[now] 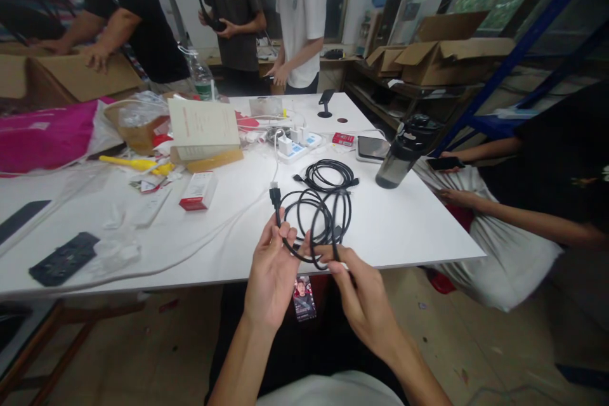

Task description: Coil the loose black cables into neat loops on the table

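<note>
Near the table's front edge I hold a black cable (311,242) with both hands. My left hand (276,260) pinches it just below its upright connector (275,195), which looks like an HDMI plug. Its loops run across to my right hand (356,282), where thumb and fingers close on the cable. Part of the cable lies looped on the table behind my fingers, and its other end is hard to make out. A second black cable (330,174), neatly coiled, rests just beyond. Below the table edge, a lit phone (304,298) shows between my forearms.
A dark bottle (399,155) leans in view at the right, near a seated person (523,190). Behind the coils sit a white power strip (295,151) and a small red box (342,139). At left are a red-and-white box (198,190), an open booklet (204,127) and clutter.
</note>
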`<move>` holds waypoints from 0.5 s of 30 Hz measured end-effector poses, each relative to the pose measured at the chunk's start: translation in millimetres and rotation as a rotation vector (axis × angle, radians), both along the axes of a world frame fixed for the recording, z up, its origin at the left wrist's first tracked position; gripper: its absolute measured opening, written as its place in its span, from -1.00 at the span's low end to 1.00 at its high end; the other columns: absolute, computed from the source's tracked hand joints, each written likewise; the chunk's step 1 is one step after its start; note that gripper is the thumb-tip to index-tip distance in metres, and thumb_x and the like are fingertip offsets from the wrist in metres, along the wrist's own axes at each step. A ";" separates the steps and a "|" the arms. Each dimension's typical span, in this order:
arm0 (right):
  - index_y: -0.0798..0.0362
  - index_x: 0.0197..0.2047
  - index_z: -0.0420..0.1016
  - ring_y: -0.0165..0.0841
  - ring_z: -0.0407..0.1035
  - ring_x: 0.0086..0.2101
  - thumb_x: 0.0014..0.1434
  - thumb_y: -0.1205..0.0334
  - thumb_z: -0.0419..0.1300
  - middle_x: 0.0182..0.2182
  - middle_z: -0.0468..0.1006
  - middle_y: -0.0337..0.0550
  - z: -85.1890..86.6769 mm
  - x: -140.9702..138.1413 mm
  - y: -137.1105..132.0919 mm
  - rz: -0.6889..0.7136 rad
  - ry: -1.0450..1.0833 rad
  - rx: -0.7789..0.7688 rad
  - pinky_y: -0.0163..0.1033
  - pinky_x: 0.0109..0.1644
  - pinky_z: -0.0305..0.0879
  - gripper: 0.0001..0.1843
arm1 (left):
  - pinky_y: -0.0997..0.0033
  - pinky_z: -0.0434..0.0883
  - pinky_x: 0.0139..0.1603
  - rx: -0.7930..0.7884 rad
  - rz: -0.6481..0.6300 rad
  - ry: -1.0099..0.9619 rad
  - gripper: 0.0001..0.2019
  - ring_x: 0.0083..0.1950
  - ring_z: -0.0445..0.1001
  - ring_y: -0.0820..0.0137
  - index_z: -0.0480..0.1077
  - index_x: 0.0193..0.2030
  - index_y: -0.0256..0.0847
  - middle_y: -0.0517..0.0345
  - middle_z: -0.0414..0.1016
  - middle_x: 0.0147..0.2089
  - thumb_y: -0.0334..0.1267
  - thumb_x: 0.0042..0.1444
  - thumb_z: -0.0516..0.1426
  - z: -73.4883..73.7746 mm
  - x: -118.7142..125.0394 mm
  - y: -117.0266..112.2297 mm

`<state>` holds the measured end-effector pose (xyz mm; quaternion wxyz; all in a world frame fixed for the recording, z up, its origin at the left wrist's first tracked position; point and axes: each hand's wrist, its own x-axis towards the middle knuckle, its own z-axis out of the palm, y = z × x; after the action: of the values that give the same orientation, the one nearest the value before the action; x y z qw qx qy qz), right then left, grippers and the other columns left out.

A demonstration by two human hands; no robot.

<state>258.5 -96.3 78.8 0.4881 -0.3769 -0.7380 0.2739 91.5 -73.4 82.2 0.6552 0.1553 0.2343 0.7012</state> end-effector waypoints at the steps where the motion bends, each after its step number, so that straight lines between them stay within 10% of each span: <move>1: -0.02 0.18 0.49 -0.28 0.57 0.02 0.60 0.26 0.04 0.02 0.66 -0.06 7.2 -8.0 3.8 0.050 -0.044 0.073 -0.18 0.12 0.50 -0.76 | 0.25 0.58 0.27 -0.010 -0.006 -0.006 -0.68 -0.12 0.51 0.49 0.60 0.18 -0.12 0.22 0.48 -0.14 -0.31 0.30 0.37 1.1 2.0 3.2; 9: 0.08 0.17 0.42 -0.26 0.46 -0.17 0.60 0.25 0.05 -0.15 0.60 -0.03 23.4 -18.1 41.9 0.049 -0.438 0.464 -0.16 -0.18 0.38 -0.80 | 0.58 0.55 0.01 -0.030 -0.037 -0.162 -0.68 -0.19 0.56 0.54 0.58 0.18 -0.15 0.23 0.48 -0.23 -0.45 0.33 0.25 -7.3 0.3 36.8; 15: 0.06 0.07 0.52 -0.25 0.44 -0.20 0.59 0.13 0.09 -0.18 0.56 -0.07 -27.9 -11.6 80.1 -0.034 -0.773 0.366 -0.16 -0.17 0.33 -0.76 | 0.26 0.53 0.19 -0.011 0.132 0.603 -0.63 0.00 0.62 0.27 0.60 0.17 -0.20 0.04 0.63 -0.09 -0.07 0.32 0.33 -58.4 -10.1 58.3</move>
<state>246.9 -16.2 50.9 0.2389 -0.3713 -0.8967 -0.0312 81.3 -15.1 23.8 0.5101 0.3372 0.4314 0.6633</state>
